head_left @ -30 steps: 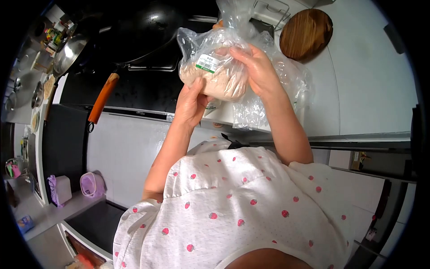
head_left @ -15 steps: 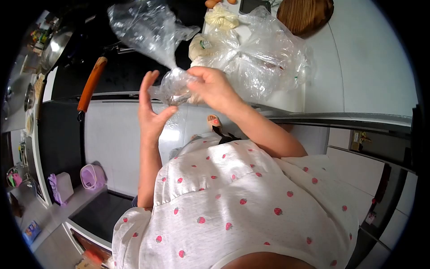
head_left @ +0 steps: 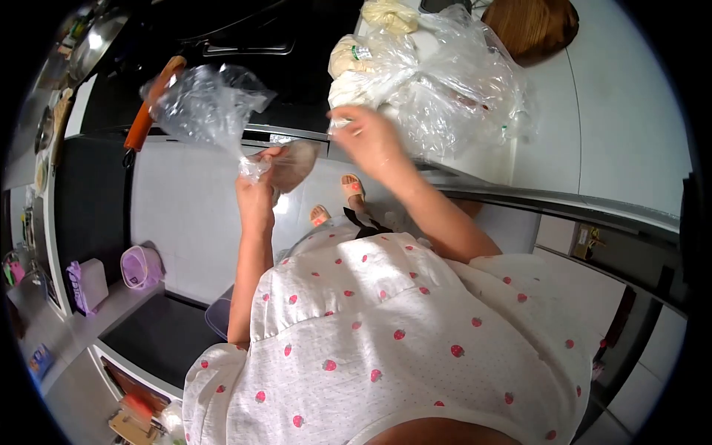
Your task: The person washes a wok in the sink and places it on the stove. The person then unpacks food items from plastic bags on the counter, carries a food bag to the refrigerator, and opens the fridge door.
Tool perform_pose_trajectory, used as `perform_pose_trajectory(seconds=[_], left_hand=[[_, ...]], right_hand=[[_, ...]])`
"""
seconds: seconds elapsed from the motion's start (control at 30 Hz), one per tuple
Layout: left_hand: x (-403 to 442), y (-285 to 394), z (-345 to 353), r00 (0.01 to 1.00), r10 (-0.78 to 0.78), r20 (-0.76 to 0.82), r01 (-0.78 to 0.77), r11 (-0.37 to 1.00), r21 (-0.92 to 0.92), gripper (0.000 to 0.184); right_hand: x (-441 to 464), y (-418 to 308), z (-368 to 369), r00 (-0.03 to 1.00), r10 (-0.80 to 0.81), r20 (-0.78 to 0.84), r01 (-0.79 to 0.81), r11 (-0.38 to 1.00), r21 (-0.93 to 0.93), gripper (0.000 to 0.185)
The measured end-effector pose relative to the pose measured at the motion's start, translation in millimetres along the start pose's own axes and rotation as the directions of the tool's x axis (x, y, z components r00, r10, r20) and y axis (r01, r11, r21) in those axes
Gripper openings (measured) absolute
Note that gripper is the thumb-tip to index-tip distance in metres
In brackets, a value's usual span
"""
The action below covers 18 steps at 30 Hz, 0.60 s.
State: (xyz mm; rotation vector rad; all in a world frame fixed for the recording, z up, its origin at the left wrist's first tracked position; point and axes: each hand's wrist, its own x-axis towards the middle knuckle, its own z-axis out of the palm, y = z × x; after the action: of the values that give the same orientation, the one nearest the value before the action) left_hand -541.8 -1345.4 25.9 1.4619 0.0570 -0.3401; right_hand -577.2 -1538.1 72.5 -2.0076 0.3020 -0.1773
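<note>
My left hand [head_left: 256,194] is closed round the twisted neck of a clear plastic bag [head_left: 208,107]. The bag's loose top spreads up and to the left over the stove edge, and a filled pale part [head_left: 297,165] hangs to the right of my fist. My right hand [head_left: 371,144] is blurred by motion, apart from that bag, near the front edge of the counter. Its fingers are partly bent, and whether they hold anything is unclear. Beyond it lie a large clear plastic bag [head_left: 452,100] and a pale wrapped bundle [head_left: 352,59].
A round wooden board [head_left: 530,30] lies at the upper right, a yellowish bag [head_left: 391,15] left of it. An orange-brown pan handle [head_left: 144,119] juts over the edge of the black stove [head_left: 311,89]. A purple basket [head_left: 141,267] stands at the left.
The pale filled bag held earlier in both hands now lies on the counter. My left hand has closed on another bag's neck, and my right hand has let go of it and moved right.
</note>
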Motion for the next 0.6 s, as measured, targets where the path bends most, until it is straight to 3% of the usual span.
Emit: perform_pose_trajectory(seconds=[0.03, 0.07, 0.13, 0.23, 0.3, 0.4, 0.43, 0.57, 0.6], left_hand=[[-2.2, 4.5, 2.5, 0.999, -0.023, -0.037, 0.022, 1.000, -0.020, 0.018], [-1.6, 3.1, 1.3, 0.999, -0.025, -0.044, 0.023, 0.999, -0.026, 0.018], [3.9, 1.6, 0.6, 0.994, 0.003, -0.112, -0.019, 0.990, -0.141, 0.017], [6.9, 9.6, 4.5, 0.995, -0.049, -0.086, 0.040, 0.994, -0.102, 0.016], [7.8, 12.2, 7.7, 0.998, -0.040, -0.055, 0.033, 0.991, -0.128, 0.018], [9.0, 20.3, 21.4, 0.998, -0.055, -0.024, 0.049, 0.977, -0.206, 0.019], [9.3, 23.8, 27.6, 0.997, -0.074, -0.023, 0.066, 0.963, -0.262, 0.017], [18.9, 30.8, 42.3, 0.996, -0.093, 0.013, 0.093, 0.974, -0.208, 0.018], [21.1, 33.6, 46.4, 0.995, -0.096, 0.014, 0.097, 0.973, -0.207, 0.018]], right_hand=[[9.1, 22.4, -10.8, 0.968, -0.192, -0.160, 0.140, 0.947, -0.289, 0.029], [14.3, 15.2, -25.3, 0.914, -0.316, -0.255, 0.157, 0.854, -0.496, 0.030], [30.2, 15.8, -46.6, 0.844, -0.471, -0.258, 0.200, 0.720, -0.664, 0.034], [49.3, 20.1, -56.4, 0.896, -0.377, -0.237, 0.121, 0.719, -0.684, 0.036], [57.7, 31.2, -57.3, 0.971, -0.194, -0.142, 0.021, 0.658, -0.753, 0.028], [60.7, 35.8, -57.5, 0.986, -0.151, -0.077, 0.028, 0.592, -0.805, 0.019], [59.9, 33.3, -58.1, 0.977, -0.190, -0.093, 0.056, 0.654, -0.755, 0.012], [61.0, 9.8, -71.3, 0.959, -0.269, -0.084, 0.155, 0.753, -0.640, 0.014], [66.0, 7.6, -77.2, 0.929, -0.332, -0.161, 0.186, 0.798, -0.573, 0.014]])
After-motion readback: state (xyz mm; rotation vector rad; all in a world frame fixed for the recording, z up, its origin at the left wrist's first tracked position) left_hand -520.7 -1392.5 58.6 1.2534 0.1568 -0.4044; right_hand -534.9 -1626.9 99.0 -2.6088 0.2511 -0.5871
